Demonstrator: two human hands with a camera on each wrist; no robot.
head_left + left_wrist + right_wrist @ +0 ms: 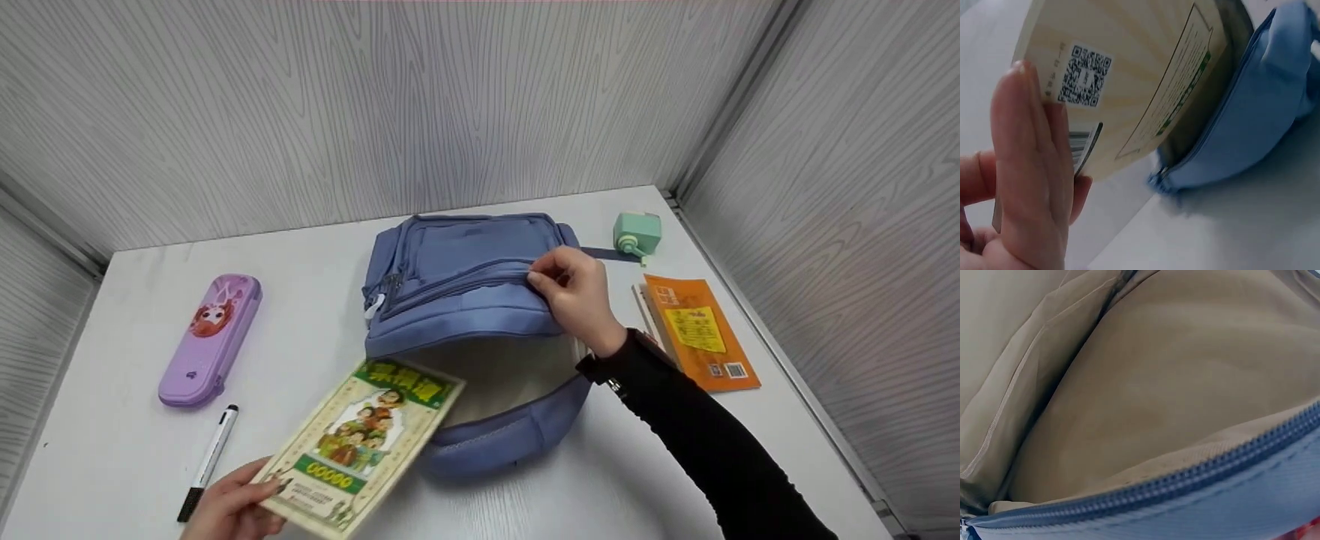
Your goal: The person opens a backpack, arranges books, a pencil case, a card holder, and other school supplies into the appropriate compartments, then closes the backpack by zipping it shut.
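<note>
A blue backpack [480,300] lies on the table with its main compartment gaping toward me; the beige lining [1185,394] fills the right wrist view. My right hand [574,292] pinches the upper flap near its zipper. In my left hand [238,501] is a cream and green book [360,450], gripped at its lower left corner between thumb and fingers. Its top edge lies at the left side of the bag's opening. The left wrist view shows the book's back, with a QR code [1086,76], and the fingers [1030,163] along it.
To the left lie a purple pencil case [210,341] and a marker [210,461] with a black cap. On the right are an orange booklet [701,334], partly over another book, and a mint green bottle-like item [637,231]. Patterned panels [360,112] enclose the back and sides.
</note>
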